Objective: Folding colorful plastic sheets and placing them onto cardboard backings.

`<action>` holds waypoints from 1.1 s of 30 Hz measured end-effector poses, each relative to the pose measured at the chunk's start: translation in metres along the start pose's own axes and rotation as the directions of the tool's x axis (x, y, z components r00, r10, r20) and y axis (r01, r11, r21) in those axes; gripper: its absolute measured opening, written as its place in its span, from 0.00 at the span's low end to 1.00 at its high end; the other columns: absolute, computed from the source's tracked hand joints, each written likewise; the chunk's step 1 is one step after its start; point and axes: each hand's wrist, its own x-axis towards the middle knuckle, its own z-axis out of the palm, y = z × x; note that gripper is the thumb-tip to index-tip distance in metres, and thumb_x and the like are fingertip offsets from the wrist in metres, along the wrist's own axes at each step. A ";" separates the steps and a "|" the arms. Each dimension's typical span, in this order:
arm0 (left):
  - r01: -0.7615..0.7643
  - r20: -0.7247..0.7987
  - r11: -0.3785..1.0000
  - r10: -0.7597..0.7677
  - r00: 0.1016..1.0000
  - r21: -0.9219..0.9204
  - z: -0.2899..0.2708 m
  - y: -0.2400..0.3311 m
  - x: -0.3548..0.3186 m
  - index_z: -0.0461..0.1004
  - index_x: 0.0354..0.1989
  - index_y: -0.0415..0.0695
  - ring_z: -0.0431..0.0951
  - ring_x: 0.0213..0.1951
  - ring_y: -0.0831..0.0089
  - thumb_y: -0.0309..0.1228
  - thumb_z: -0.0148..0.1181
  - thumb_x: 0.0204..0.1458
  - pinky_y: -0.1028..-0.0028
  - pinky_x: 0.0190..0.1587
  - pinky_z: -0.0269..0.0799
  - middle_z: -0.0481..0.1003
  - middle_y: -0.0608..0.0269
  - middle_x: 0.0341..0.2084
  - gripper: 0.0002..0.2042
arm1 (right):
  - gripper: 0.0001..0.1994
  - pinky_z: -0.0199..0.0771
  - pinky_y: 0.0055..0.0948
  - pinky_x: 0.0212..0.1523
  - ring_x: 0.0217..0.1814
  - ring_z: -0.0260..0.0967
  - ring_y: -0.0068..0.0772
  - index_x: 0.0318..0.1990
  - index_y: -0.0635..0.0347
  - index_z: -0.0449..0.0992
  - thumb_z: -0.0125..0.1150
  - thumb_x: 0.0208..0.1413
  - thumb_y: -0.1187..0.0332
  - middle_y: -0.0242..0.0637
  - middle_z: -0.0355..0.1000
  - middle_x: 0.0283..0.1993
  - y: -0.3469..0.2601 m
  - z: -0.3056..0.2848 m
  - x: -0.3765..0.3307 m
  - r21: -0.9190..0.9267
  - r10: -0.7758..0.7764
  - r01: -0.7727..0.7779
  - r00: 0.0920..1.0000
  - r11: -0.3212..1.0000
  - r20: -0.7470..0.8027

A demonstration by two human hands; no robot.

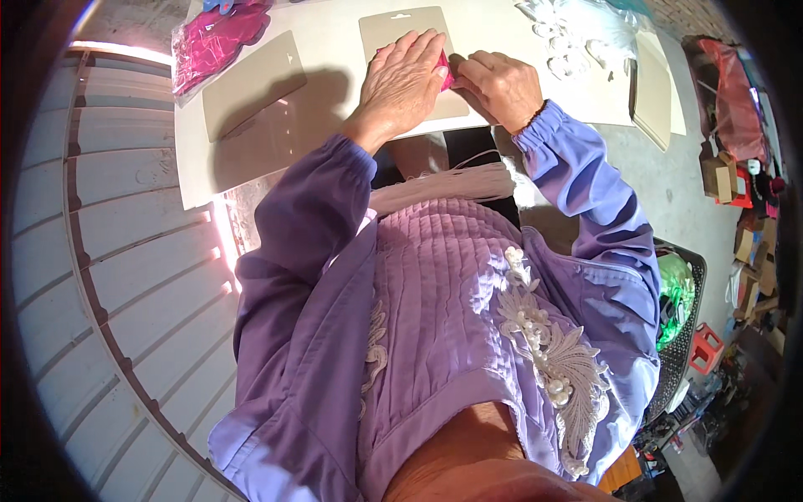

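Pink cloth (446, 70) lies pinned on a tan card (401, 33) under our flat left hand (406, 75); our right hand (502, 84) pinches its edge. We judge mounting underway; next, careful alignment on white board (335, 25).

Two hands, the left hand (404, 77) and the right hand (503, 82), rest on one counter (330, 29). Two loose tan cards lie flat there, the left card (251, 84) and the middle card (393, 29). One stack of tan cards (654, 92) sits at the right edge, one clear bag of pink pieces (213, 42) at the far left corner, one heap of white pieces (569, 33) at the far edge.
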 end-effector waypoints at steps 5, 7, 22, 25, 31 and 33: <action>-0.008 -0.014 1.000 0.008 1.000 -0.011 -0.001 0.003 -0.001 0.54 0.68 0.42 0.54 0.69 0.60 0.39 0.40 0.63 0.58 0.69 0.43 0.58 0.57 0.66 0.26 | 0.12 0.75 0.32 0.28 0.30 0.74 0.34 0.33 0.56 0.75 0.67 0.47 0.60 0.30 0.72 0.28 0.009 0.000 0.000 -0.079 -0.215 0.211 0.976 0.974 -0.046; -0.026 -0.026 1.000 0.026 0.999 -0.005 -0.001 0.003 0.000 0.54 0.68 0.42 0.54 0.68 0.60 0.39 0.40 0.63 0.58 0.69 0.43 0.59 0.57 0.66 0.26 | 0.12 0.75 0.31 0.29 0.30 0.73 0.33 0.33 0.55 0.74 0.66 0.48 0.58 0.30 0.71 0.27 0.013 -0.001 0.001 -0.088 -0.255 0.249 0.965 0.965 -0.065; -0.035 -0.077 0.999 0.037 0.996 0.022 -0.001 0.003 -0.007 0.57 0.66 0.42 0.56 0.68 0.60 0.43 0.43 0.62 0.59 0.68 0.45 0.61 0.57 0.65 0.27 | 0.08 0.73 0.40 0.28 0.25 0.74 0.45 0.30 0.56 0.78 0.65 0.49 0.62 0.39 0.74 0.21 -0.009 -0.014 0.003 0.062 0.207 -0.218 0.967 0.974 0.146; -0.035 -0.085 0.999 0.037 0.996 0.024 -0.001 0.001 -0.008 0.57 0.66 0.42 0.56 0.68 0.60 0.44 0.44 0.62 0.59 0.68 0.45 0.61 0.57 0.65 0.27 | 0.07 0.73 0.40 0.28 0.25 0.74 0.47 0.32 0.56 0.79 0.65 0.50 0.63 0.41 0.75 0.22 -0.016 -0.020 0.008 0.151 0.271 -0.318 0.925 0.936 0.267; -0.035 -0.083 0.999 0.036 0.996 0.019 0.002 0.005 -0.009 0.57 0.66 0.42 0.55 0.68 0.60 0.45 0.46 0.61 0.59 0.68 0.45 0.61 0.57 0.65 0.28 | 0.07 0.71 0.39 0.28 0.23 0.72 0.46 0.35 0.57 0.79 0.63 0.50 0.66 0.42 0.73 0.21 -0.010 -0.020 0.002 0.253 0.314 -0.424 0.871 0.870 0.379; -0.033 -0.078 0.999 0.035 0.996 0.019 0.002 0.006 -0.008 0.57 0.66 0.42 0.55 0.68 0.60 0.46 0.46 0.61 0.59 0.68 0.45 0.61 0.57 0.65 0.28 | 0.07 0.67 0.28 0.23 0.18 0.67 0.28 0.37 0.63 0.78 0.61 0.55 0.69 0.34 0.71 0.19 -0.008 -0.019 -0.007 0.417 0.307 -0.459 0.872 0.785 0.381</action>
